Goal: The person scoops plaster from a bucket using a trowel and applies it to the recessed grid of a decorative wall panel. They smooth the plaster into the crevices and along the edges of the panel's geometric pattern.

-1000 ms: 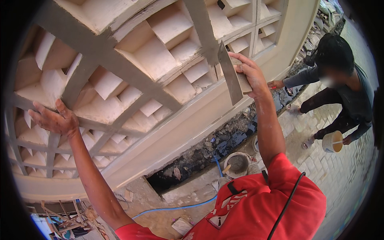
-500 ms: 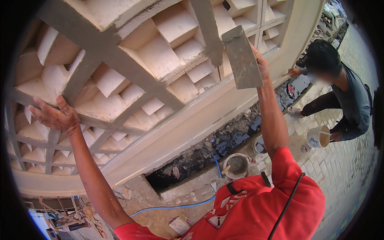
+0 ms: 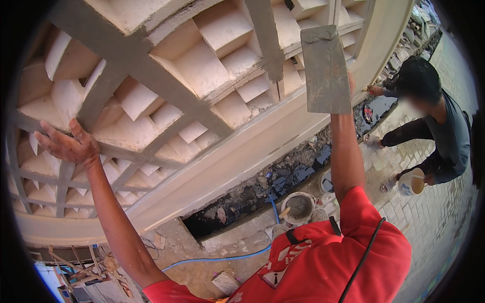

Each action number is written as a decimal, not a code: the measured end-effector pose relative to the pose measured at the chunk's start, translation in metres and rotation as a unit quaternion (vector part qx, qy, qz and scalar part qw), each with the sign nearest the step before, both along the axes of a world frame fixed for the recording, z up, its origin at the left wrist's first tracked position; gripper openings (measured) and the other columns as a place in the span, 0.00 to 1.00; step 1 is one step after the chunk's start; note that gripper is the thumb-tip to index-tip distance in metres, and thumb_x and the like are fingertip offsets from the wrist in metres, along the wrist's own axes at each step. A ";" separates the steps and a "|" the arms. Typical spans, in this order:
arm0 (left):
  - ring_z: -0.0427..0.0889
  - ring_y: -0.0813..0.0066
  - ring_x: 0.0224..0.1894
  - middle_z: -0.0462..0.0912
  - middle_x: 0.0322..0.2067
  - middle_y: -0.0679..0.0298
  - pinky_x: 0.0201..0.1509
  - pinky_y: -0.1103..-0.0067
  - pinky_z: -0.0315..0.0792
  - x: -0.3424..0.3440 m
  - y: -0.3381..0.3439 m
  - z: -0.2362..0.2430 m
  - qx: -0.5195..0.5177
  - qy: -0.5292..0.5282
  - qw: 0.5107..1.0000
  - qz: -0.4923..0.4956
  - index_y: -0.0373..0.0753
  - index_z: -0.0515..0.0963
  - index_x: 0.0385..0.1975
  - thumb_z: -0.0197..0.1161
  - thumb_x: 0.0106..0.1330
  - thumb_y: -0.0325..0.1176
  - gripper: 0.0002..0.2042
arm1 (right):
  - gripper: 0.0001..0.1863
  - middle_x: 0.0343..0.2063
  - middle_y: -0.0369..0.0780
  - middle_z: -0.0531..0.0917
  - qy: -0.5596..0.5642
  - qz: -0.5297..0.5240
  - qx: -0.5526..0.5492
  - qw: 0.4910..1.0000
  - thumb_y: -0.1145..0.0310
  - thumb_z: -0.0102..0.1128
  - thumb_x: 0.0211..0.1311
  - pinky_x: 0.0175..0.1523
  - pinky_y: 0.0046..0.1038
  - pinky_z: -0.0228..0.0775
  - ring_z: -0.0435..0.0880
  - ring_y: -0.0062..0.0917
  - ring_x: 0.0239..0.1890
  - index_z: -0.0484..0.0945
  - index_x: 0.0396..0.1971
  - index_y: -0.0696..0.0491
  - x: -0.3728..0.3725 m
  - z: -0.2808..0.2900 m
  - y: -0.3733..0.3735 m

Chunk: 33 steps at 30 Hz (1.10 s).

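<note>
My left hand rests with fingers spread on a grey rendered band of the lattice wall, whose white cells hold angular recesses. My right hand grips a steel trowel and is mostly hidden behind its broad rectangular blade. A lump of grey mortar sits on the blade's upper end. The blade is held up close to the upper right part of the lattice, in front of its cells and grey band. Whether it touches the wall I cannot tell.
Below the wall run a muddy drain and a blue hose. A bucket of grey mix stands beside the drain. At right a co-worker bends toward the wall, holding a pale bucket, on a paved path.
My right hand has raised the trowel and moved it right, turning the blade's broad face into view. My left hand has barely moved. The co-worker has shifted, and their bucket hangs lower and further left.
</note>
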<state>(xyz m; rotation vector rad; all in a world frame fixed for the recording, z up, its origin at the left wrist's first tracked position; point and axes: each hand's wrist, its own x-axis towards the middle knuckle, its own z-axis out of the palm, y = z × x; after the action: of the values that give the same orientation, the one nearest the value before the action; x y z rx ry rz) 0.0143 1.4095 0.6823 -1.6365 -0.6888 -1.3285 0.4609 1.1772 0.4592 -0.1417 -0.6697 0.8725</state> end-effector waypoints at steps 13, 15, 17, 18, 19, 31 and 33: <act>0.48 0.45 0.69 0.49 0.65 0.39 0.69 0.57 0.44 -0.001 0.002 -0.001 -0.008 -0.001 1.000 -0.002 0.36 0.57 0.66 0.44 0.65 0.63 0.39 | 0.30 0.48 0.43 0.76 0.107 -0.103 -0.209 0.967 0.77 0.52 0.61 0.49 0.25 0.75 0.79 0.21 0.45 0.58 0.64 0.60 -0.114 -0.047 0.016; 0.48 0.45 0.69 0.49 0.65 0.39 0.69 0.57 0.44 -0.002 0.003 -0.001 -0.008 -0.001 1.000 0.000 0.36 0.57 0.66 0.44 0.65 0.63 0.39 | 0.31 0.48 0.43 0.76 0.095 -0.124 -0.218 0.963 0.76 0.54 0.60 0.48 0.24 0.75 0.79 0.21 0.45 0.58 0.64 0.60 -0.118 -0.049 0.024; 0.48 0.45 0.69 0.49 0.65 0.39 0.69 0.57 0.44 -0.002 0.004 -0.001 -0.007 0.000 1.000 0.000 0.36 0.57 0.66 0.44 0.65 0.63 0.39 | 0.32 0.45 0.43 0.77 0.089 -0.152 -0.236 0.955 0.76 0.56 0.60 0.44 0.24 0.77 0.80 0.22 0.43 0.58 0.64 0.59 -0.123 -0.048 0.031; 0.48 0.45 0.69 0.49 0.65 0.39 0.69 0.57 0.44 -0.003 0.003 -0.001 -0.007 0.002 1.000 0.000 0.36 0.57 0.66 0.44 0.65 0.63 0.39 | 0.32 0.43 0.42 0.78 0.089 -0.169 -0.251 0.949 0.75 0.57 0.60 0.41 0.24 0.78 0.81 0.22 0.42 0.58 0.64 0.59 -0.127 -0.046 0.035; 0.48 0.45 0.69 0.49 0.65 0.39 0.69 0.57 0.44 -0.003 0.003 -0.001 -0.006 0.003 1.000 0.000 0.37 0.57 0.66 0.43 0.65 0.63 0.39 | 0.32 0.41 0.41 0.79 0.088 -0.187 -0.265 0.942 0.75 0.57 0.60 0.37 0.24 0.79 0.81 0.23 0.40 0.58 0.64 0.58 -0.131 -0.043 0.040; 0.52 0.43 0.67 0.51 0.64 0.37 0.67 0.56 0.49 0.000 0.001 0.001 0.026 0.022 0.999 0.008 0.36 0.59 0.64 0.46 0.67 0.58 0.35 | 0.33 0.45 0.46 0.77 -0.111 -0.216 -0.376 0.894 0.70 0.59 0.57 0.48 0.21 0.70 0.76 0.22 0.44 0.62 0.62 0.65 -0.158 -0.067 0.053; 0.53 0.43 0.67 0.52 0.64 0.37 0.67 0.56 0.49 -0.001 0.000 0.001 0.027 0.022 0.999 0.017 0.35 0.59 0.64 0.46 0.67 0.58 0.35 | 0.32 0.45 0.46 0.77 -0.086 -0.238 -0.372 0.893 0.70 0.59 0.56 0.49 0.23 0.70 0.76 0.23 0.44 0.63 0.61 0.65 -0.148 -0.070 0.043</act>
<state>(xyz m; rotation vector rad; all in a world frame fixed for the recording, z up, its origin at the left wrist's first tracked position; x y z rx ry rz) 0.0134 1.4099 0.6830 -1.5983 -0.6473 -1.2729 0.3127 1.2199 0.3897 -1.0438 -0.3999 0.5994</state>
